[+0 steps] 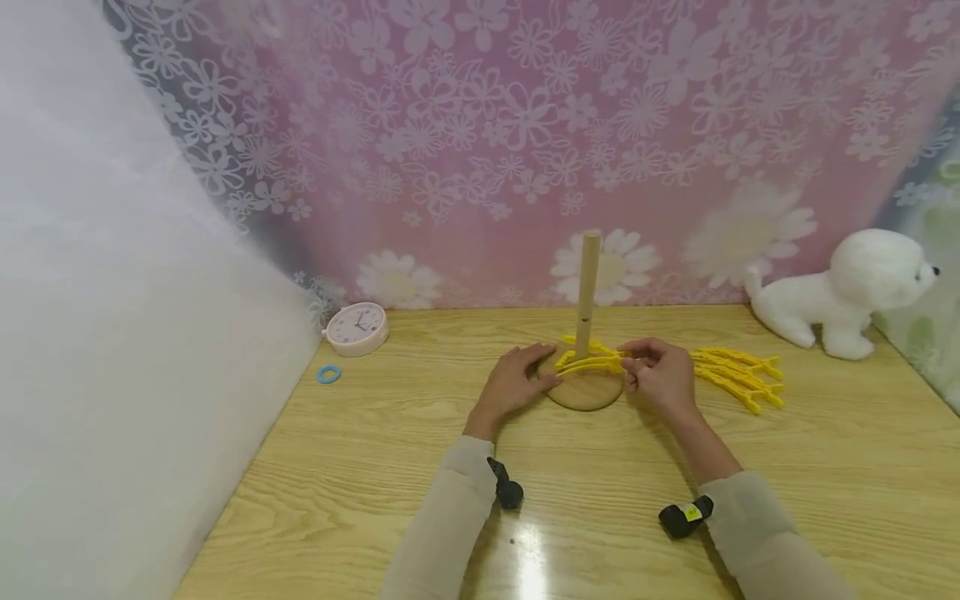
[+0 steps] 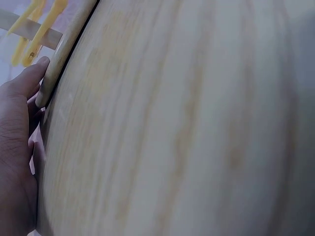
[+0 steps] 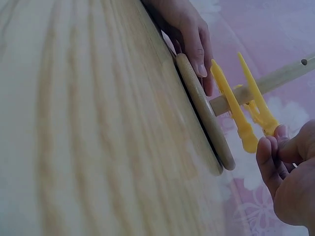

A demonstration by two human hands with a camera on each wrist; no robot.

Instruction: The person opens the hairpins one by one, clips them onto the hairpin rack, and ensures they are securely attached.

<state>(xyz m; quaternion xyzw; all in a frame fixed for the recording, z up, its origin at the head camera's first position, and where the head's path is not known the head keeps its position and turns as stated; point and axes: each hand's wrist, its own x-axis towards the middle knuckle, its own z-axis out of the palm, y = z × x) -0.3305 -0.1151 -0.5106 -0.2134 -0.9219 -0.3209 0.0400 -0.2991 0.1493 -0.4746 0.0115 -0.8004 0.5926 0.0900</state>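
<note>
A wooden stand has a round base [image 1: 588, 396] and an upright post [image 1: 588, 283]. My left hand [image 1: 513, 383] holds the base at its left edge, with the thumb [image 2: 37, 73] by the rim. With thumb and fingertips, my right hand [image 1: 663, 375] pinches the right end of a curved yellow plastic piece [image 3: 253, 88], which lies across the near side of the post. Another yellow piece [image 3: 231, 103] sits lower, close above the base. More yellow shows behind the post; how these pieces meet the post is partly hidden.
Several forked yellow pieces [image 1: 738, 375] lie right of my right hand. A white toy dog [image 1: 847, 292] stands at the back right. At the left are a pink clock [image 1: 357, 329] and a blue ring [image 1: 328, 374]. A floral curtain [image 1: 480, 150] hangs behind the table.
</note>
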